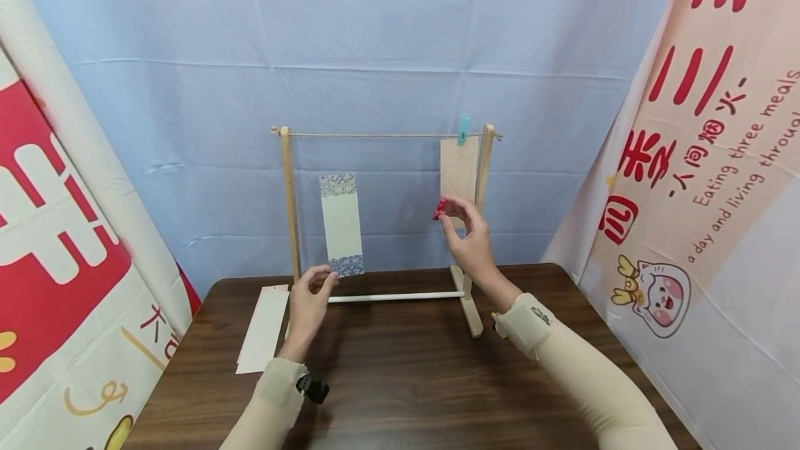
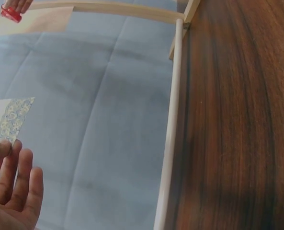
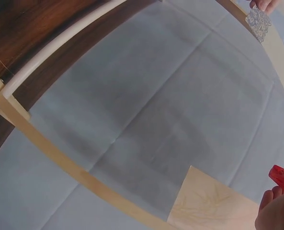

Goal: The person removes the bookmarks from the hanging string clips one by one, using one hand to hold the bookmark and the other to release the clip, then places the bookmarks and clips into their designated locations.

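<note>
In the head view my left hand (image 1: 310,301) pinches the lower left corner of a tall paper card (image 1: 342,224) with blue patterned bands at its top and bottom. The card stands upright in the air, below the left part of the string (image 1: 369,135). My right hand (image 1: 470,238) pinches a small red clothespin (image 1: 439,209) between thumb and fingers. That hand overlaps the lower part of a pinkish card (image 1: 458,165), which hangs from the string's right end by a light blue clothespin (image 1: 464,129).
A wooden frame (image 1: 289,200) with a white crossbar (image 1: 396,296) stands at the back of the dark wooden table (image 1: 400,380). Pale cards (image 1: 264,328) lie at its left. Behind hangs a blue cloth (image 1: 387,40); printed banners (image 1: 675,228) flank the table.
</note>
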`<state>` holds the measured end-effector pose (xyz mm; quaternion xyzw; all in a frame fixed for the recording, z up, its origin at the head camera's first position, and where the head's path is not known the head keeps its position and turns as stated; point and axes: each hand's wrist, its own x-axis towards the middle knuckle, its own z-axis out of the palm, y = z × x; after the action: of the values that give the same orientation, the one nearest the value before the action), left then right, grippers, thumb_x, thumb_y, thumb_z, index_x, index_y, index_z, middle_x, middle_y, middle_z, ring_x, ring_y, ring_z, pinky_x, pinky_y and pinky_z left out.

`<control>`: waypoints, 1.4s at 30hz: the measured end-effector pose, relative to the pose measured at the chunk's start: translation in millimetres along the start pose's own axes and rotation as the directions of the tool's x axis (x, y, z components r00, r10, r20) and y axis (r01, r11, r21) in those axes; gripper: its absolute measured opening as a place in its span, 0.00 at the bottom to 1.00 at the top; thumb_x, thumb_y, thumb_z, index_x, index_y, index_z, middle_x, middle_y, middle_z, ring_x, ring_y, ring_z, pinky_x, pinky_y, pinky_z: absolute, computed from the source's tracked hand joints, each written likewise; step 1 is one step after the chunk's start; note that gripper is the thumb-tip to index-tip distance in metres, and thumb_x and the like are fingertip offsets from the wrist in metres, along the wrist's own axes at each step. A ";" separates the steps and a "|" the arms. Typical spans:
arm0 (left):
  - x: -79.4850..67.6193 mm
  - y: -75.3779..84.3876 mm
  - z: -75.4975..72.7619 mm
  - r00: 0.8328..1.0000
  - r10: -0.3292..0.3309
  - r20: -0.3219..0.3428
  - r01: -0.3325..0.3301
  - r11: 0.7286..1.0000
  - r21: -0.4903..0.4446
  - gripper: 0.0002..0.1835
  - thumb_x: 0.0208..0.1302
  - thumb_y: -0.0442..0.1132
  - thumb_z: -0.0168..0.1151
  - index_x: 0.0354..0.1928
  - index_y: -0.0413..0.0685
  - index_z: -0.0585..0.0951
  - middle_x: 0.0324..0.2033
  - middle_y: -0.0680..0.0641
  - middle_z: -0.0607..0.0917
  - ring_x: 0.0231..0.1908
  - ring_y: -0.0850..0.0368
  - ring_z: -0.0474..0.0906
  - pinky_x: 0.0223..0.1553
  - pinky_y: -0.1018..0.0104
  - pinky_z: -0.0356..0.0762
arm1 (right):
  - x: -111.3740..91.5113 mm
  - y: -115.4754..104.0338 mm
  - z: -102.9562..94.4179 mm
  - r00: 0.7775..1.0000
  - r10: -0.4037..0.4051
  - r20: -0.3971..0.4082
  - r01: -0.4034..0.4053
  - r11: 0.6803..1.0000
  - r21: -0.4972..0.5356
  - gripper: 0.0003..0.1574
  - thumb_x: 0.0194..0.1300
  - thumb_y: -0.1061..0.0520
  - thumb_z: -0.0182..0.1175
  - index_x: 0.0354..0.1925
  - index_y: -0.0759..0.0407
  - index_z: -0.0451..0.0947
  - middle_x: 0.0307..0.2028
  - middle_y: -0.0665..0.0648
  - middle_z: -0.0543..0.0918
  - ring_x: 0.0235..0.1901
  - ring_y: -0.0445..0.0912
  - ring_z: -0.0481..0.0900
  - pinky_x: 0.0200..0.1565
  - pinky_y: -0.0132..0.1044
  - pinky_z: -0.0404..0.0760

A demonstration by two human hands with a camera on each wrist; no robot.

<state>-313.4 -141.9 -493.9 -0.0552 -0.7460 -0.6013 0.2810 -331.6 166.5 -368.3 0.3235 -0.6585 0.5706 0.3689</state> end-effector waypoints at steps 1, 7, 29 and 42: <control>-0.5 -0.4 -0.9 1.000 -0.006 0.000 0.006 1.000 0.002 0.08 0.72 0.32 0.72 0.48 0.36 0.87 0.36 0.38 0.92 0.37 0.44 0.88 0.40 0.77 0.78 | -0.8 0.4 -0.6 1.000 0.001 -0.001 -0.001 1.000 -0.004 0.23 0.69 0.81 0.60 0.61 0.85 0.73 0.48 0.81 0.81 0.49 0.71 0.80 0.58 0.43 0.81; -4.8 -1.5 -7.1 0.999 -0.045 -0.007 0.046 0.998 0.031 0.08 0.72 0.32 0.72 0.49 0.38 0.87 0.37 0.39 0.92 0.37 0.54 0.87 0.40 0.77 0.77 | -6.5 2.3 -3.3 1.000 0.015 0.000 -0.015 1.000 -0.023 0.22 0.69 0.81 0.60 0.61 0.84 0.74 0.48 0.81 0.81 0.48 0.71 0.80 0.59 0.42 0.81; -17.4 -13.9 -25.1 0.999 -0.031 -0.029 0.033 0.997 0.066 0.09 0.73 0.35 0.72 0.50 0.37 0.87 0.38 0.39 0.92 0.40 0.42 0.89 0.39 0.81 0.77 | -19.6 11.7 -10.6 0.999 0.034 -0.035 -0.034 0.999 -0.001 0.23 0.68 0.82 0.60 0.60 0.86 0.74 0.46 0.83 0.81 0.46 0.70 0.79 0.56 0.36 0.80; -24.0 -22.0 -39.5 0.997 -0.054 -0.047 0.057 0.996 0.069 0.08 0.72 0.34 0.72 0.49 0.38 0.87 0.38 0.40 0.92 0.35 0.63 0.85 0.39 0.80 0.78 | -32.8 47.6 -21.9 0.997 0.070 -0.042 -0.071 0.997 -0.040 0.24 0.71 0.76 0.64 0.64 0.74 0.77 0.47 0.74 0.84 0.48 0.57 0.83 0.56 0.29 0.79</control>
<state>-288.6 -178.3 -519.9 -0.0111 -0.7615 -0.5831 0.2827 -352.4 195.0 -419.1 0.2807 -0.6737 0.5759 0.3684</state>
